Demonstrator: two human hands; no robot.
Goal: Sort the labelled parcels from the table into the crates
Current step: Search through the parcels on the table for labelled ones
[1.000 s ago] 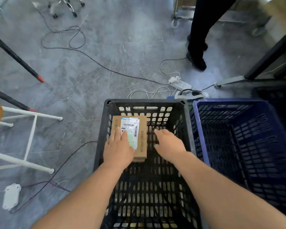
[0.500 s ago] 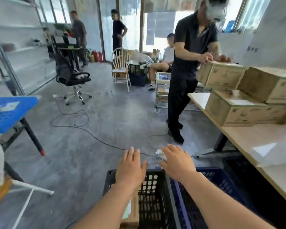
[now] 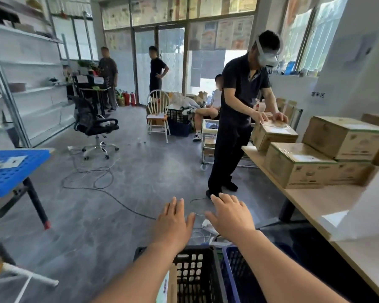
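Left to right: the person's left hand [image 3: 173,224], which a second ago pressed a flat brown cardboard parcel with a white label [image 3: 170,287] into the black slotted plastic crate [image 3: 197,274], is now lifted clear and hangs flat, fingers spread and holding nothing. The right hand [image 3: 232,217] is likewise raised, loose and unladen, above the blue slotted plastic crate [image 3: 230,272]. With that parcel left in the black crate, the gaze has risen toward the pale wooden table [image 3: 311,200] stacked with large brown cardboard boxes [image 3: 298,167], suggesting the next parcel is being sought.
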